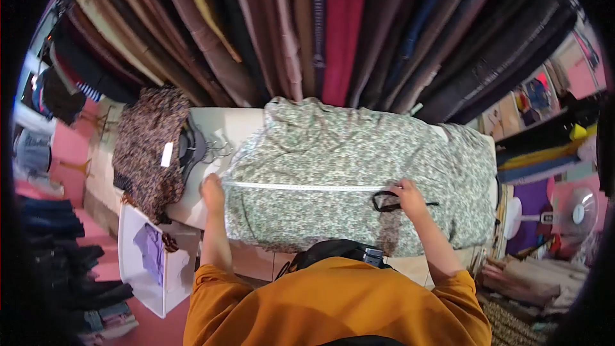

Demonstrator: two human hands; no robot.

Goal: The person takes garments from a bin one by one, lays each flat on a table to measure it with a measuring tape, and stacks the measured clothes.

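A white measuring tape (307, 186) runs straight across a green-and-white speckled garment (346, 144), which is spread out on a white table (224, 118). At the garment's left edge, my left hand (213, 189) is closed on one end of the tape. My right hand (409, 195) pinches the tape farther right, over the fabric. A thin black loop (383, 204) hangs beside the right hand's fingers and lies against the garment.
Dark patterned clothing (150, 147) and grey hangers (195, 147) lie on the table's left end. A white bin (142, 282) with a purple cloth (150, 250) stands below. Hanging trousers (339, 38) line the back. A fan (582, 211) is at right.
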